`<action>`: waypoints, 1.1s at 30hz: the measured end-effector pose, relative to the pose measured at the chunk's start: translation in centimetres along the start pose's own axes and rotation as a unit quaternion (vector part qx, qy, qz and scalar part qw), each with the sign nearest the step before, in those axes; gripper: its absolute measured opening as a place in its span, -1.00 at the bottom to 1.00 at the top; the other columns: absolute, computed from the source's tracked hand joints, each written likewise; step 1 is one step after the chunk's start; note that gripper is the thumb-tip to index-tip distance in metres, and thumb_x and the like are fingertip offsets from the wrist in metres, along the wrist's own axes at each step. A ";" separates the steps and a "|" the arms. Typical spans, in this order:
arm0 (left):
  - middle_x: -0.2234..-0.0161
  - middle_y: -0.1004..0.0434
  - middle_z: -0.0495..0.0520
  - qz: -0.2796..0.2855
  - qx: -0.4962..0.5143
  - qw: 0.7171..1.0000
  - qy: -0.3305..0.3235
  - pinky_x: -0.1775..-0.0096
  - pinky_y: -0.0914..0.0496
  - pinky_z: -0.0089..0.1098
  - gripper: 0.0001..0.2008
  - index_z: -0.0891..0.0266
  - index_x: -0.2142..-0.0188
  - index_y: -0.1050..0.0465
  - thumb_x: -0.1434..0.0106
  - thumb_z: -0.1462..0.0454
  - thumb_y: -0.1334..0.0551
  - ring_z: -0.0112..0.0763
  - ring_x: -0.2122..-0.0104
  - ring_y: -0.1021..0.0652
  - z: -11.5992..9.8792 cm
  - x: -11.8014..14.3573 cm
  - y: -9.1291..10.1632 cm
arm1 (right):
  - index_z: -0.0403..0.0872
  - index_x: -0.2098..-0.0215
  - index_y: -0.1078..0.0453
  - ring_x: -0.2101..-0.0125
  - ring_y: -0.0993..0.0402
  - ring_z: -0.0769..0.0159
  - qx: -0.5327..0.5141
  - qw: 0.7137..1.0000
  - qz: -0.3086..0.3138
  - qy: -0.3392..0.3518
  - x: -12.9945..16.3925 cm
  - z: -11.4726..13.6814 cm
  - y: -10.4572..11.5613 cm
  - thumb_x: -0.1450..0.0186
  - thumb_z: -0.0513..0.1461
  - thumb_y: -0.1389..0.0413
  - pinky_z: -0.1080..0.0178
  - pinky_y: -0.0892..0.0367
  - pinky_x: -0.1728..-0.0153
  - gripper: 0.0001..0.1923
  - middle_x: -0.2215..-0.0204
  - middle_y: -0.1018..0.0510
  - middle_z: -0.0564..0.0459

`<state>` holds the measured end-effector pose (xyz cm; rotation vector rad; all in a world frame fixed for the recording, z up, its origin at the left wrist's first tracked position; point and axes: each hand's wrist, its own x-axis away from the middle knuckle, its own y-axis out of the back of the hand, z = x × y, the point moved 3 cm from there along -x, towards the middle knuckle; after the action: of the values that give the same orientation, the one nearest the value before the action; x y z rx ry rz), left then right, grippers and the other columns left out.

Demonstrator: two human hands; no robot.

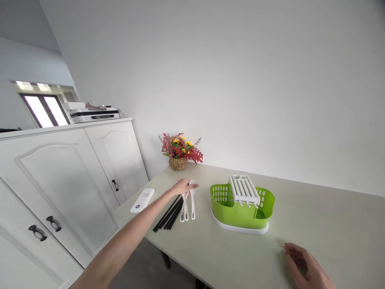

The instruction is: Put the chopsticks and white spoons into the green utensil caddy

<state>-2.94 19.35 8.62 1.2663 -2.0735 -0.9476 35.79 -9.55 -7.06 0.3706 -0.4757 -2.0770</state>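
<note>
Left fingers (pixel 190 186) touch a spoon (pixel 193 206) on the worktop (pixel 306 216), their grip unclear, while the right hand (pixel 306 265) curls loosely around nothing and, seemingly early on, other spoons (pixel 186 209) and chopsticks (pixel 168 215) lie outside the basket (pixel 237 217).

Pale table (pixel 315 216); on it: flower basket (pixel 178 163), white slab (pixel 143 200), black chopsticks (pixel 169 214), white spoons (pixel 186 210), green caddy (pixel 240 216).

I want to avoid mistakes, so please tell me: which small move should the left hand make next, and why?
The left hand should probably secure its grip on the rightmost white spoon and lift it: the hand is at the spoon's wide end, its handle lies apart from the other white spoons, and the green basket stands to their right.
</note>
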 end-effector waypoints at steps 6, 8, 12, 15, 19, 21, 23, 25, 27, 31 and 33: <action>0.68 -0.47 -0.03 0.052 -0.076 0.995 -0.042 0.51 -0.29 -0.44 -0.37 0.20 0.63 -0.40 -0.15 -0.29 -0.27 -0.40 0.64 -0.49 -0.4 -0.7 -3.5 | 0.03 0.08 -0.48 0.10 -0.64 0.02 0.025 0.999 -0.007 0.020 0.5 0.6 0.3 -0.15 0.12 -0.11 0.13 -0.48 0.28 -0.50 0.08 -0.68 -0.09; 0.67 -0.47 -0.03 0.049 -0.095 0.993 -0.052 0.49 -0.28 -0.44 -0.38 0.20 0.62 -0.43 -0.18 -0.28 -0.24 -0.41 0.62 -0.48 -0.2 -1.0 -4.3 | 0.03 0.09 -0.48 0.11 -0.64 0.03 0.030 0.999 -0.020 0.023 0.7 0.9 0.3 -0.17 0.12 -0.09 0.14 -0.48 0.28 -0.52 0.08 -0.68 -0.09; 0.68 -0.44 -0.03 0.018 -0.142 0.987 -0.067 0.47 -0.23 -0.43 -0.38 0.20 0.59 -0.45 -0.20 -0.28 -0.22 -0.41 0.60 -0.44 0.5 -1.3 -5.3 | 0.03 0.09 -0.47 0.10 -0.63 0.05 0.037 0.998 -0.036 0.031 1.2 1.5 0.4 -0.21 0.12 -0.06 0.12 -0.47 0.22 -0.53 0.07 -0.67 -0.08; 0.61 -0.49 0.03 -0.027 -0.182 0.980 -0.077 0.45 -0.20 -0.41 -0.38 0.21 0.56 -0.48 -0.23 -0.27 -0.18 -0.35 0.54 -0.47 1.0 -1.2 -5.7 | 0.04 0.08 -0.45 0.08 -0.62 0.06 0.039 0.999 -0.026 0.027 1.3 1.6 0.4 -0.21 0.12 -0.06 0.10 -0.47 0.17 -0.53 0.06 -0.66 -0.06; 0.49 -0.59 0.12 -0.090 -0.224 0.967 -0.088 0.38 -0.23 -0.37 -0.41 0.19 0.46 -0.54 -0.35 -0.21 -0.08 -0.23 0.43 -0.57 1.2 -0.7 -6.0 | 0.05 0.08 -0.45 0.07 -0.62 0.06 0.038 0.999 -0.023 0.019 1.3 1.6 0.5 -0.20 0.14 -0.04 0.09 -0.47 0.15 -0.51 0.07 -0.66 -0.05; 0.46 -0.61 0.13 -0.112 -0.236 0.961 -0.093 0.35 -0.25 -0.36 -0.43 0.18 0.42 -0.56 -0.39 -0.18 -0.06 -0.20 0.41 -0.59 1.1 -0.4 -6.1 | 0.05 0.09 -0.45 0.08 -0.62 0.06 0.036 0.999 -0.022 0.020 1.3 1.6 0.4 -0.20 0.14 -0.04 0.09 -0.47 0.16 -0.51 0.07 -0.66 -0.06; 0.46 -0.62 0.13 -0.128 -0.244 0.956 -0.102 0.33 -0.27 -0.35 -0.44 0.17 0.40 -0.56 -0.40 -0.17 -0.06 -0.19 0.40 -0.60 0.9 -0.1 -6.3 | 0.05 0.09 -0.45 0.08 -0.62 0.06 0.037 0.999 -0.023 0.022 1.3 1.6 0.4 -0.20 0.14 -0.04 0.10 -0.47 0.17 -0.51 0.07 -0.67 -0.05; 0.47 -0.61 0.12 -0.142 -0.247 0.952 -0.113 0.31 -0.28 -0.35 -0.46 0.17 0.40 -0.55 -0.41 -0.15 -0.07 -0.19 0.41 -0.61 0.7 0.2 -6.5 | 0.05 0.09 -0.45 0.08 -0.62 0.06 0.039 0.999 -0.025 0.025 1.2 1.5 0.3 -0.20 0.14 -0.04 0.10 -0.47 0.18 -0.51 0.07 -0.67 -0.06; 0.46 -0.60 0.12 -0.157 -0.247 0.948 -0.127 0.29 -0.30 -0.34 -0.48 0.18 0.40 -0.54 -0.41 -0.13 -0.09 -0.19 0.39 -0.60 0.4 0.4 -6.6 | 0.05 0.09 -0.46 0.07 -0.62 0.05 0.038 0.999 -0.026 0.025 1.1 1.4 0.4 -0.20 0.15 -0.03 0.11 -0.48 0.18 -0.51 0.06 -0.67 -0.06; 0.38 -0.59 0.12 -0.194 -0.227 0.939 -0.169 0.17 -0.37 -0.31 -0.57 0.19 0.35 -0.52 -0.44 -0.05 -0.13 -0.19 0.26 -0.59 -0.4 0.6 -6.4 | 0.06 0.10 -0.46 0.07 -0.63 0.06 0.031 0.999 -0.008 0.016 0.9 1.3 0.3 -0.18 0.15 -0.06 0.10 -0.49 0.14 -0.51 0.06 -0.67 -0.05; 0.30 -0.59 0.13 -0.223 -0.207 0.935 -0.182 0.08 -0.38 -0.26 -0.63 0.19 0.30 -0.51 -0.48 0.04 -0.09 -0.20 0.19 -0.57 -1.1 0.4 -5.7 | 0.06 0.10 -0.46 0.07 -0.62 0.07 0.027 0.999 -0.015 0.018 0.9 1.5 0.3 -0.19 0.15 -0.06 0.10 -0.48 0.11 -0.52 0.06 -0.67 -0.04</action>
<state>0.70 16.88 4.85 1.4284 -1.7121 -1.8378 34.89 -10.20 -5.68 0.4476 -0.5086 -2.0856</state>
